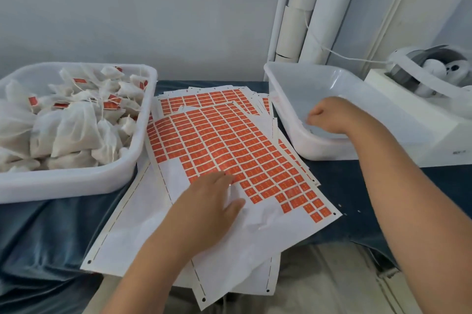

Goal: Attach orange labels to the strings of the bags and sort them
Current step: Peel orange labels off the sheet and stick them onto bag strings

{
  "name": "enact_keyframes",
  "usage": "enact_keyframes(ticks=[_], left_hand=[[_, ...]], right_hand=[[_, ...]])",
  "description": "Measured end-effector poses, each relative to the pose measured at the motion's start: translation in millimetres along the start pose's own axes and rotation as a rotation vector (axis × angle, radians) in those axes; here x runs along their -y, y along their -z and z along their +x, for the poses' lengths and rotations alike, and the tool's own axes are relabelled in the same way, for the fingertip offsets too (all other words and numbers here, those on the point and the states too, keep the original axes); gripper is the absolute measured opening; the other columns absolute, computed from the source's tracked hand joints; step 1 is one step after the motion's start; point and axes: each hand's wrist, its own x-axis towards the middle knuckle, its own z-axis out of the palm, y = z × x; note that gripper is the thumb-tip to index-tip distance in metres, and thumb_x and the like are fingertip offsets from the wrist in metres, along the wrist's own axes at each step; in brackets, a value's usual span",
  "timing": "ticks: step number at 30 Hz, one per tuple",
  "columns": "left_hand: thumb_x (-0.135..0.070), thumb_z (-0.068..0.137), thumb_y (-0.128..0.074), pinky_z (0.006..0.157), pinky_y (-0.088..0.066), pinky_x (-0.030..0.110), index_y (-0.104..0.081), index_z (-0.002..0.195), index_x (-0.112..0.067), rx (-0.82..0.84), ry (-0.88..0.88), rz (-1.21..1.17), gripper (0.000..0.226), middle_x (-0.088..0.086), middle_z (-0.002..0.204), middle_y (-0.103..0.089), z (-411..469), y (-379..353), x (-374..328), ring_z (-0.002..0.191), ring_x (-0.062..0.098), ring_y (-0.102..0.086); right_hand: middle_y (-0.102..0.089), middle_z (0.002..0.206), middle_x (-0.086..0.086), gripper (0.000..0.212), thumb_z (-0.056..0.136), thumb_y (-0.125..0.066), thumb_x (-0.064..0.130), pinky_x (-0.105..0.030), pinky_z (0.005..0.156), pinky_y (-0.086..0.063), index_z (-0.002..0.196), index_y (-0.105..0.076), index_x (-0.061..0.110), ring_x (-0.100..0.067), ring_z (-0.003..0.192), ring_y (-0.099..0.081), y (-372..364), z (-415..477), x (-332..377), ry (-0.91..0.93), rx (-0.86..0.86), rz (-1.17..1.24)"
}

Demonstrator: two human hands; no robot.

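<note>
One label sheet (229, 145) | under left fingers (221, 178) | right hand (329, 117) in tub (329, 150)

We see soft, even, fairly bright light, with a cool bluish cast on the wall (127, 7). Shadows are weak: a faint one beside the left hand (212, 201) on the sheet (229, 145), and a darker band under the left tub (76, 183) on the tabletop (51, 237). A pale sheen lies on the inner wall of the right tub (339, 81). The wide lens bows the tub rims and tilts the pipes (319, 7). Detail is soft throughout: print on the sheet is unreadable, the right hand (324, 117) is slightly blurred, and the machine (421, 76) at the edge is smeared.
</note>
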Motion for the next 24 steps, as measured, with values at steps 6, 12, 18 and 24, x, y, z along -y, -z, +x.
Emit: enact_keyframes(ticks=[6, 12, 18, 24], left_hand=[[-0.071, 0.099, -0.041, 0.124, -0.031, 0.035, -0.035, 0.156, -0.041, -0.01, -0.01, -0.021, 0.064, -0.024, 0.163, -0.037, -1, -3, 7, 0.15, 0.006, -0.039], [-0.06, 0.104, -0.047, 0.119, -0.035, 0.03, -0.046, 0.15, -0.039, -0.038, -0.018, -0.066, 0.05, -0.025, 0.154, -0.048, -6, 7, 20, 0.141, 0.003, -0.047], [-0.05, 0.107, -0.05, 0.092, -0.043, 0.012, -0.064, 0.13, -0.039, -0.051, -0.024, -0.164, 0.029, -0.027, 0.131, -0.065, -1, 18, 29, 0.112, -0.001, -0.062], [-0.061, 0.101, -0.054, 0.098, -0.027, 0.01, -0.056, 0.138, -0.043, -0.07, -0.105, -0.044, 0.041, -0.028, 0.146, -0.054, -5, 6, 37, 0.131, -0.003, -0.05]], right_hand=[[-0.07, 0.114, -0.012, 0.026, 0.1, -0.063, 0.025, -0.047, 0.104, -0.051, 0.117, -0.074, 0.009, -0.031, 0.107, -0.064, -21, 21, 10, -0.038, 0.119, -0.04], [-0.067, 0.105, -0.005, 0.022, 0.104, -0.048, 0.017, -0.044, 0.093, -0.055, 0.093, -0.066, 0.011, -0.027, 0.093, -0.068, -10, 14, -8, -0.006, -0.014, 0.16], [-0.067, 0.089, -0.012, 0.026, 0.103, -0.049, 0.014, -0.04, 0.075, -0.053, 0.085, -0.065, 0.005, -0.031, 0.081, -0.07, -8, 4, -14, 0.132, -0.12, 0.08], [-0.074, 0.079, -0.006, 0.03, 0.1, -0.044, 0.011, -0.037, 0.067, -0.057, 0.085, -0.07, 0.009, -0.017, 0.07, -0.075, 0, 7, -26, 0.145, -0.293, 0.17]])
